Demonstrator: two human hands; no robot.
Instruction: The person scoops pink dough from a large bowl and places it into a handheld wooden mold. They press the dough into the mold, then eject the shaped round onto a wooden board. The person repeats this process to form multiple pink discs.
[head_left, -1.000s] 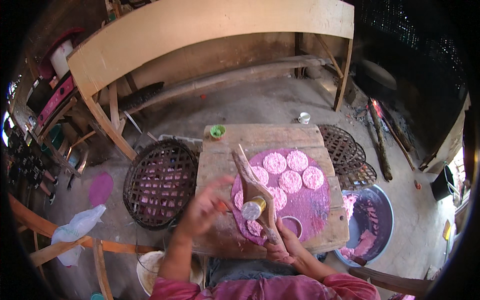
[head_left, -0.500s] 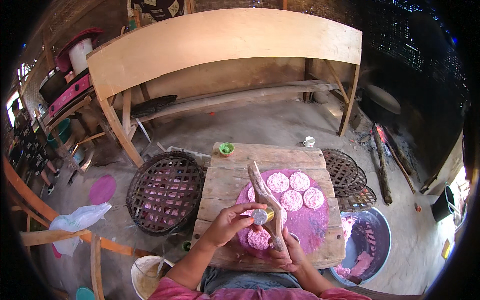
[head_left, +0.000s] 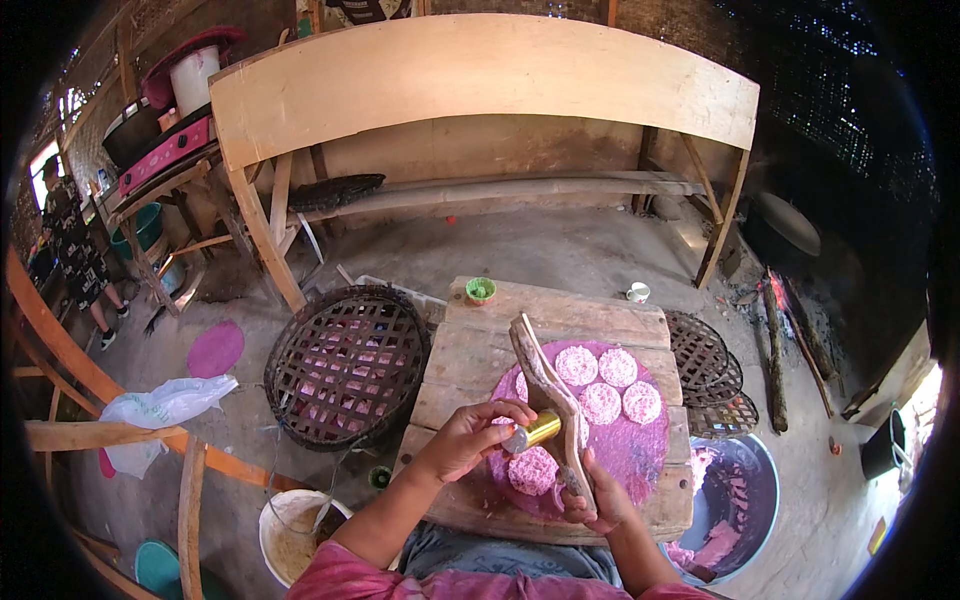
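Observation:
My left hand is closed around the silver end of a gold cylinder, thumb and fingers pinching it. The cylinder sticks out of the left side of a long, worn wooden piece, which is tilted over the board. My right hand grips the lower end of that wooden piece. Beneath lies a round pink mat bearing several pale pink, stringy round cakes. One cake sits just below my left hand; another is partly hidden behind the wooden piece.
The mat lies on a low plank table. A green cup and a white mug stand toward its far side. Woven baskets flank it. A blue basin with pink dough is at right, a white bucket at left; burning logs lie far right.
More of the gold cylinder now shows out of the wooden piece, as my left hand has drawn it leftward. The whole view has shifted slightly.

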